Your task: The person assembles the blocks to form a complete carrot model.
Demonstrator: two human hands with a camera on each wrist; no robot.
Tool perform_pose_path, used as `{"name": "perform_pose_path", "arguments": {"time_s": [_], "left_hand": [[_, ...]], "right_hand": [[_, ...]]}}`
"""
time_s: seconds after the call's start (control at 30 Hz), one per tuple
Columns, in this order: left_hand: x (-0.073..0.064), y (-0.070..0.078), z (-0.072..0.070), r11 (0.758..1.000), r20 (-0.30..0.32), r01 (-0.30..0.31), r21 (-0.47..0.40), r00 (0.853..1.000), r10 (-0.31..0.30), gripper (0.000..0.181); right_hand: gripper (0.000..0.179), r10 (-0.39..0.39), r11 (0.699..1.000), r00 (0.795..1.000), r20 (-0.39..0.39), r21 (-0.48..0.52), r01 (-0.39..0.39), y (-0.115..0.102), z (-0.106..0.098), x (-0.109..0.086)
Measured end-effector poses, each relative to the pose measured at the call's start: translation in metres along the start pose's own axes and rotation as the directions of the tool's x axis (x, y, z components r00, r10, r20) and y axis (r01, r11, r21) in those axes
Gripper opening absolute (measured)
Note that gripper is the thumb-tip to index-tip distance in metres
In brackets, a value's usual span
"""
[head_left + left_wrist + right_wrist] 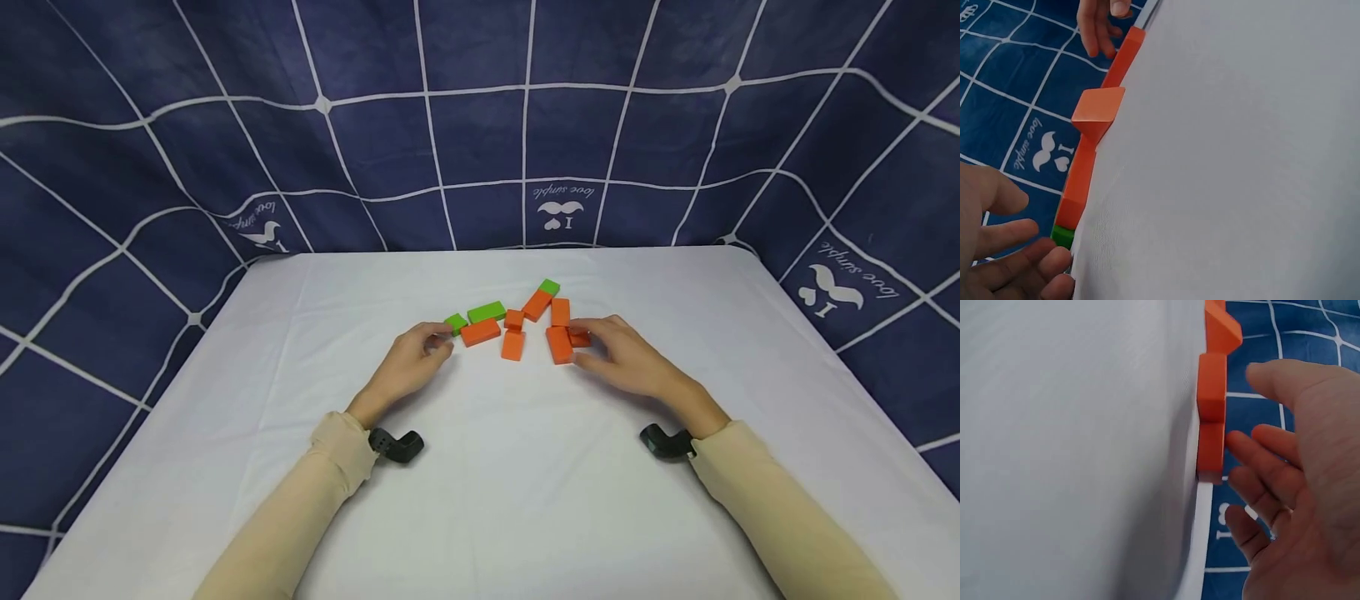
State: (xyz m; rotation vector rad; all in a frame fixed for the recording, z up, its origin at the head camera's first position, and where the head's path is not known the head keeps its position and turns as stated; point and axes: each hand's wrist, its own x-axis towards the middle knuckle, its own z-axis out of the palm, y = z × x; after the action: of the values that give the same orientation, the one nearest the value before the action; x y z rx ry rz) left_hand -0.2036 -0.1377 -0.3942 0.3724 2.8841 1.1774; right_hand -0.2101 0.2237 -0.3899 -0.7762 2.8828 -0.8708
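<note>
Several orange and green blocks lie in a loose group in the head view. My left hand (411, 360) is at the group's left end, its fingertips beside a small green block (455, 324); whether they touch it I cannot tell. Thumb and fingers are apart, with nothing between them, in the left wrist view. At the right end, my right hand (624, 357) reaches beside an upright-looking orange block (558, 345) and partly covers another orange block (580, 339). The right wrist view shows its fingers loosely bent, index fingertip close to an orange block (1211, 450), gripping nothing.
Between the hands are a longer green block (487, 312), an orange block (481, 332) before it, and a small orange block (513, 320) on or behind another. A green-tipped orange piece (537, 305) lies slanted behind. A white cloth (480, 500) covers the table; a dark blue curtain (480, 142) surrounds it.
</note>
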Motion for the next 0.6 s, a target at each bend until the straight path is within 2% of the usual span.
{"name": "perform_pose_path", "arguments": {"time_s": [0.2,0.47,0.6], "left_hand": [[0.009,0.001,0.007,1.000,0.010,-0.016,0.003,1.000,0.016,0.041],[0.018,0.000,0.014,0.997,0.017,-0.079,-0.020,0.997,0.080,0.039],[0.020,0.001,0.018,0.994,0.029,-0.112,0.006,0.993,0.111,0.041]], "right_hand": [[0.056,-0.026,1.000,1.000,-0.009,0.000,0.026,0.002,0.006,0.009],[0.058,-0.038,0.999,0.999,-0.030,-0.022,0.038,0.003,0.012,0.015],[0.056,-0.032,0.998,0.999,-0.028,-0.048,0.030,0.003,0.016,0.017]]}}
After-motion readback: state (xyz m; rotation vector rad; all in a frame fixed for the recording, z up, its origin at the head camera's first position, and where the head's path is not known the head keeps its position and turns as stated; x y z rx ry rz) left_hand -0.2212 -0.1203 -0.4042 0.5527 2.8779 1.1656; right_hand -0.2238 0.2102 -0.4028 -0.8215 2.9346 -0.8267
